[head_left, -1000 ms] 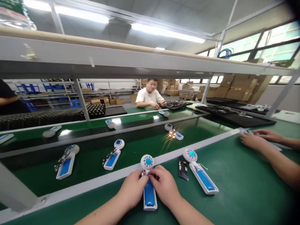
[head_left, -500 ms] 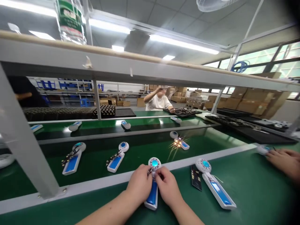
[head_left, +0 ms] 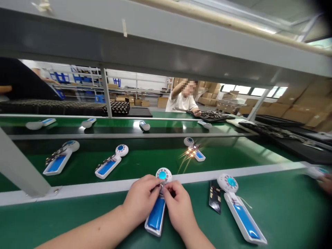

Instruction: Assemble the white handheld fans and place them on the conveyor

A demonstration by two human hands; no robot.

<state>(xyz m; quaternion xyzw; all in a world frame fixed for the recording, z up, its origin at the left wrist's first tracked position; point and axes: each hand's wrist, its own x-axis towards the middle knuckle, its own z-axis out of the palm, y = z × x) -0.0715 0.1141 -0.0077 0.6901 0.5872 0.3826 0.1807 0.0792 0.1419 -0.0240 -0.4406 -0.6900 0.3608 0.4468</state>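
The left hand (head_left: 141, 199) and right hand (head_left: 180, 205) meet at the neck of 1 white fan (head_left: 155, 214) lying on the green desk (head_left: 103, 216), each grip pinched there, probably to steady small parts, though what the fingertips grasp is unclear.

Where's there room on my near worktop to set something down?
The green worktop is bare left, between the white rail and your left arm, and between the right-hand fan and another person's hand. Crowded: around the middle fan, left hand, right hand and black board.
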